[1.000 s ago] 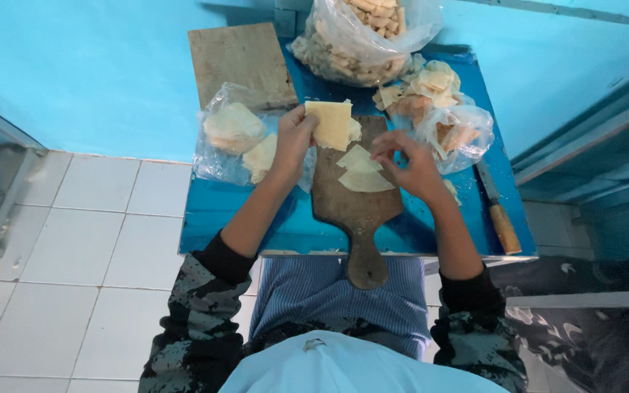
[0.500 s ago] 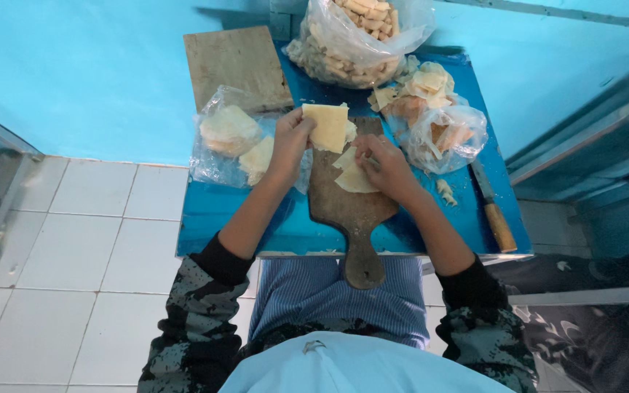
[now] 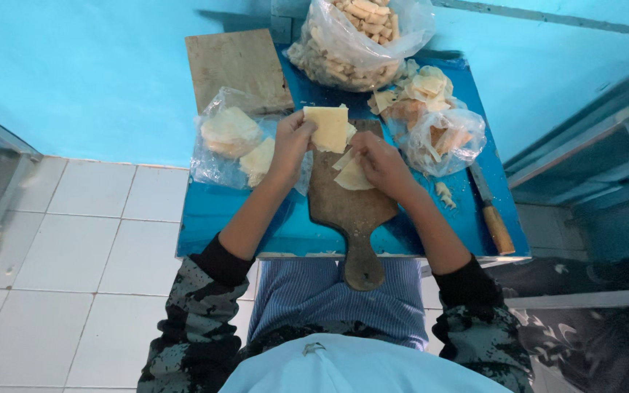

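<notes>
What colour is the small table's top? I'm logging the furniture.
Bright blue table top, clearest in the head view.

Looks to me like a small home-style food prep corner, not a proper commercial kitchen. I'm looking down on a little blue table (image 3: 212, 218) pushed against a bright turquoise wall (image 3: 74, 73), white tiled floor (image 3: 67, 247) underneath. On it there's a paddle-shaped wooden cutting board (image 3: 351, 211), a second square board (image 3: 238, 69) at the far left corner, clear plastic bags of pale dough pieces (image 3: 358, 36), and a wooden-handled knife (image 3: 491, 211) near the right edge.
</notes>
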The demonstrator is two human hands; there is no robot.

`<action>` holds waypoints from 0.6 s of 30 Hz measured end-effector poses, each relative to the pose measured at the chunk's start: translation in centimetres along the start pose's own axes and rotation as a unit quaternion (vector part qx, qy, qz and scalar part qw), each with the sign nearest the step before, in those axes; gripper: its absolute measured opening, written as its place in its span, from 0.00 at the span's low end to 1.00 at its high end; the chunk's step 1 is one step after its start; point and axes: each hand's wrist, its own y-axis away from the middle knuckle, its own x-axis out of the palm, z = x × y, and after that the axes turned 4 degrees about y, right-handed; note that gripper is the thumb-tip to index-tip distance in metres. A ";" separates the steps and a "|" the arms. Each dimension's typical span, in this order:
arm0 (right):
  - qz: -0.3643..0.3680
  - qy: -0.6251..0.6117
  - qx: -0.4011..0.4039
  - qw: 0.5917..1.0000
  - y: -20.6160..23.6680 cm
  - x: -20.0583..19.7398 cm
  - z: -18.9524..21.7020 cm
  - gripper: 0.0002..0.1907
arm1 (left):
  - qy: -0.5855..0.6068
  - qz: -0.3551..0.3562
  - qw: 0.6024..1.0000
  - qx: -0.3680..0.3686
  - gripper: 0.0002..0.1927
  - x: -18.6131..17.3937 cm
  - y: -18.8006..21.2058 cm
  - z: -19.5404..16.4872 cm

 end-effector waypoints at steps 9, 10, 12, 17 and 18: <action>-0.177 -0.050 -0.051 0.982 0.5 0.4 1.1 0.22 | -0.072 0.090 0.993 0.007 0.13 0.9 0.0 4.6; -0.174 -0.048 -0.044 0.983 0.4 0.8 1.2 0.21 | -0.017 0.114 0.993 -0.003 0.17 1.0 0.4 4.9; -0.169 -0.041 -0.032 0.984 0.1 1.3 1.2 0.19 | -0.054 0.111 0.992 -0.005 0.14 1.2 0.6 4.9; -0.167 -0.094 -0.009 0.981 0.5 1.5 1.1 0.21 | -0.077 0.106 0.991 0.010 0.15 1.8 0.9 4.2; -0.171 -0.063 -0.026 0.983 0.5 1.6 1.1 0.22 | -0.077 0.109 0.991 0.028 0.16 1.8 1.0 4.0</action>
